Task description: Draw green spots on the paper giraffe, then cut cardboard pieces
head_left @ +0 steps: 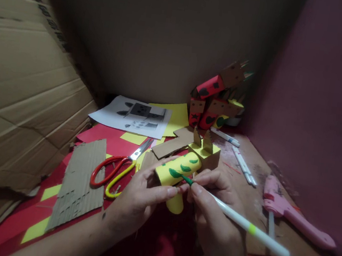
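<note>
My left hand (pixel 146 192) is closed around a yellow paper tube figure (pixel 164 176), which lies tilted with its boxy cardboard head toward the upper right. Two pointed cardboard ears stick up from that head. Several green leaf-shaped marks cover the tube's side. Pinched in my right hand (pixel 216 198) is a white marker (pixel 237 218) with a green tip and a lime band. Its tip touches or nearly touches one of the green marks. A rounded yellow paper piece hangs below the tube, partly hidden by my fingers.
Red-and-yellow-handled scissors (pixel 121 167) and corrugated cardboard (pixel 82 183) lie at left. Behind are a printed sheet (pixel 106 112) and coloured paper. Similar red figures (pixel 210 87) stand stacked at the back. White markers (pixel 243 165) and a pink glue gun (pixel 300 222) lie at right.
</note>
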Motion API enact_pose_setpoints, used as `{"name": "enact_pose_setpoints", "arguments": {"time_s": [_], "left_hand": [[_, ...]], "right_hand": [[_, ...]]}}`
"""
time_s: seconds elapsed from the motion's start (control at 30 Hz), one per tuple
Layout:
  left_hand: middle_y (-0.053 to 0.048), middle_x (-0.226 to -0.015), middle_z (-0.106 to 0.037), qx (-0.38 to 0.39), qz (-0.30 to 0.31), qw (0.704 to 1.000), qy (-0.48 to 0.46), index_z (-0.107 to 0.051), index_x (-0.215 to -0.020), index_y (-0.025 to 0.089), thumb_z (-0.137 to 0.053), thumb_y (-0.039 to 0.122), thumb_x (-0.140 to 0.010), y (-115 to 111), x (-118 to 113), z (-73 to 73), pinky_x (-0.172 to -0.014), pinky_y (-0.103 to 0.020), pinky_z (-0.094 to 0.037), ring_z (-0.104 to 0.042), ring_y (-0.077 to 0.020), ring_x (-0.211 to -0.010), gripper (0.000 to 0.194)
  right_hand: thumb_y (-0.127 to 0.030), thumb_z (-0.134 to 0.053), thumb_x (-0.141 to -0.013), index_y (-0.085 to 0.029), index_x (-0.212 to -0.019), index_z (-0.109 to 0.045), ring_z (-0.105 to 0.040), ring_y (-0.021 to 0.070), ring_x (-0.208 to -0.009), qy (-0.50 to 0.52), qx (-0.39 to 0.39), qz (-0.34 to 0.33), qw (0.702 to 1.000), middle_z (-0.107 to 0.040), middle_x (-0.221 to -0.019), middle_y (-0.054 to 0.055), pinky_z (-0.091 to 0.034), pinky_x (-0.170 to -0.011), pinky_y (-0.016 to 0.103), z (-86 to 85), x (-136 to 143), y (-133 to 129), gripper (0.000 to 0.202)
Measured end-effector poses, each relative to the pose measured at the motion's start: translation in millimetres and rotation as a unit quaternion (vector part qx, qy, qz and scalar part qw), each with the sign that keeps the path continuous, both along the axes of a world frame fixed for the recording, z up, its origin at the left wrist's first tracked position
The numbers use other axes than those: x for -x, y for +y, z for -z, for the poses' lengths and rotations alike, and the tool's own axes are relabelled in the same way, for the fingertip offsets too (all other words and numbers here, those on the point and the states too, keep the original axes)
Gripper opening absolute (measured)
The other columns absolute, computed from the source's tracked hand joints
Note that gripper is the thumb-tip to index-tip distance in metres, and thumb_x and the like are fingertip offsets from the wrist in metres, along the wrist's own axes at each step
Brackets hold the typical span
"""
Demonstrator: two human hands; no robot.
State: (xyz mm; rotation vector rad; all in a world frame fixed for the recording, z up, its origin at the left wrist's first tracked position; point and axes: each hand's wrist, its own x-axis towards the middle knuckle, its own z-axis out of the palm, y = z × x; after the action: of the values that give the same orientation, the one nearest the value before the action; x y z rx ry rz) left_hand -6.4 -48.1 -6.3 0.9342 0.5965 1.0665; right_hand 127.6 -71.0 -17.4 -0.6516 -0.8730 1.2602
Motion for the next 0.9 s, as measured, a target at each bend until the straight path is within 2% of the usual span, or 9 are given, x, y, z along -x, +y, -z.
{"name": "enact_pose_setpoints", "arguments": {"time_s": [0.17,0.37,0.63,0.9], "left_hand": [[-0.009,-0.113,-0.068,-0.003,0.003,1.0,-0.004,-0.061,-0.122,0.019,-0.07,0.009,-0.074,1.3,0.3,0.2,-0.094,-0.031,-0.048,-0.063,-0.0234,-0.105,0.05],[-0.008,-0.122,-0.064,-0.01,0.01,1.0,-0.014,-0.062,-0.121,0.022,-0.069,0.009,-0.075,0.5,0.5,1.1,-0.097,-0.031,-0.047,-0.058,-0.0252,-0.114,0.048],[-0.008,-0.115,-0.068,-0.015,0.009,1.0,-0.022,-0.063,-0.121,0.021,-0.068,0.007,-0.076,2.2,0.6,4.6,-0.093,-0.028,-0.049,-0.061,-0.0234,-0.109,0.048],[-0.007,-0.116,-0.067,-0.018,0.015,0.999,-0.027,-0.063,-0.12,0.022,-0.067,0.006,-0.076,2.5,0.7,5.1,-0.096,-0.03,-0.048,-0.06,-0.0233,-0.11,0.046]], "right_hand": [[-0.021,-0.066,-0.081,-0.023,-0.079,-0.062,-0.057,0.0072,-0.067,0.007,0.0,0.003,1.0,-0.06,-0.073,-0.005,-0.046,-0.063,0.017,-0.8,-0.7,1.3,0.005],[-0.019,-0.065,-0.081,-0.023,-0.079,-0.062,-0.056,0.008,-0.067,-0.003,-0.018,-0.004,1.0,-0.062,-0.074,-0.004,-0.046,-0.061,0.018,-1.3,-0.4,0.6,0.006],[-0.022,-0.068,-0.079,-0.022,-0.078,-0.061,-0.056,0.0073,-0.065,-0.001,0.014,0.007,1.0,-0.06,-0.071,-0.004,-0.046,-0.061,0.017,-1.0,0.0,1.5,0.007],[-0.019,-0.066,-0.081,-0.023,-0.08,-0.062,-0.057,0.0056,-0.067,0.003,-0.007,-0.002,1.0,-0.06,-0.076,-0.005,-0.046,-0.063,0.015,-0.5,-0.4,0.7,0.005]]}}
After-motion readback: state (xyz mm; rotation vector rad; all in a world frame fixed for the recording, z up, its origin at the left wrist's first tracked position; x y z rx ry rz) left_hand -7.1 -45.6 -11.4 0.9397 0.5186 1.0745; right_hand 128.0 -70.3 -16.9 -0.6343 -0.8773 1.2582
